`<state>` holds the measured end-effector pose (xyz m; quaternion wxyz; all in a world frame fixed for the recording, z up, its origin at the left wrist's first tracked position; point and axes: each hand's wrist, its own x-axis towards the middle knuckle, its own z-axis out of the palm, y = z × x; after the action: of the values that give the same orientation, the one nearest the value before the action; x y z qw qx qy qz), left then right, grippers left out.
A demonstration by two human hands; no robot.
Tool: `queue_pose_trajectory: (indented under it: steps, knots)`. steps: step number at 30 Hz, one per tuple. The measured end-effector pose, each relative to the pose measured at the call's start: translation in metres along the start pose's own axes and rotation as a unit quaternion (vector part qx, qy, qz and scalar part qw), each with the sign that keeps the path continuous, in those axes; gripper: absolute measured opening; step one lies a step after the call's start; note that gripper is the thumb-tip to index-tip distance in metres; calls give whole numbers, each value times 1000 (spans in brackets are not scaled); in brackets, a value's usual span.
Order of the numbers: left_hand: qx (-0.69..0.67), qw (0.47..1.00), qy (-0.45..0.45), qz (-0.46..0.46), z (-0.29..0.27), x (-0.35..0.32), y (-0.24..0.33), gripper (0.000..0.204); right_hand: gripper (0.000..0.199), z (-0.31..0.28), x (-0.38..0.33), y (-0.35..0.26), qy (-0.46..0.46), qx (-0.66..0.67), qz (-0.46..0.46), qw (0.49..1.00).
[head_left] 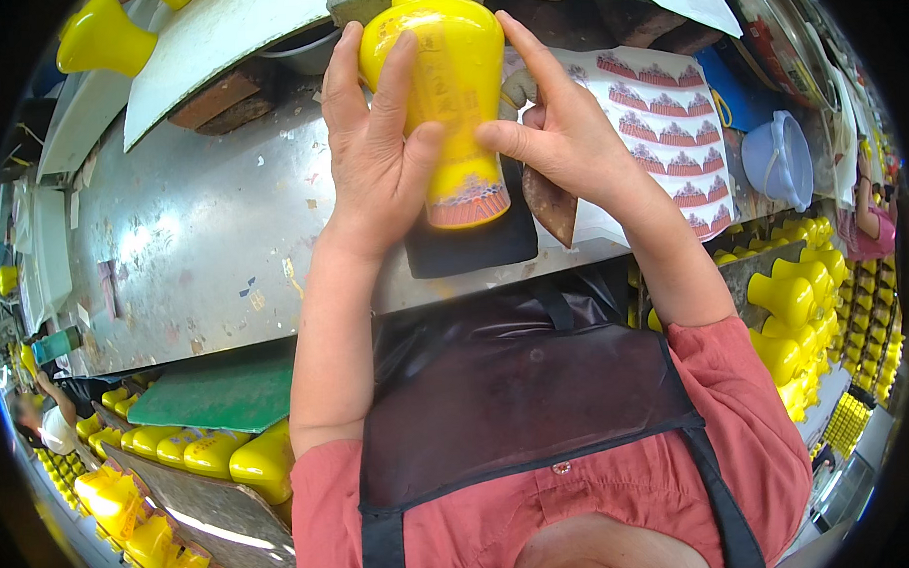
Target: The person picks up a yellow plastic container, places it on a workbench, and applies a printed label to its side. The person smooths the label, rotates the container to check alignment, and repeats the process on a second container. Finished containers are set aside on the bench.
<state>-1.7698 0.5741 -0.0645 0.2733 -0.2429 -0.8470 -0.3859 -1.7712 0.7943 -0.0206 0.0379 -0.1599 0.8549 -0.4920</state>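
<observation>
A glossy yellow vase [438,89] lies over a black pad [473,248] at the table's near edge, its neck pointing away from me. A patterned decal band [469,198] runs round its foot, and faint lettering shows on its body. My left hand [375,152] holds its left side, fingers stretched along the body and thumb on the front. My right hand [569,130] holds the right side with thumb and index finger, the other fingers curled. Below that hand a brown pointed flat piece [550,209] sticks out; I cannot tell whether it is held.
A sheet of printed decals [670,141] lies to the right, beside a light-blue bucket [778,161]. The metal table [202,223] bears scraps. Yellow vases [796,302] stand in rows at right; more [220,454] lie below the table, near a green board [213,393]. Other people work at both sides.
</observation>
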Motion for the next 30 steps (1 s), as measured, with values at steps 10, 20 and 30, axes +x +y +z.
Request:
queue_pose_trajectory:
  steps: [10, 20, 30]
  knots:
    - [16, 1000, -3, 5, 0, 0, 0, 63, 93, 1, 1, 3, -2, -1, 0, 1000]
    - [22, 1000, -4, 2, 0, 0, 0, 65, 92, 1, 1, 4, -5, -5, 4, 1000]
    - [-63, 997, 41, -16, -1, -2, 0, 67, 90, -3, 5, 9, 5, 67, 6, 998]
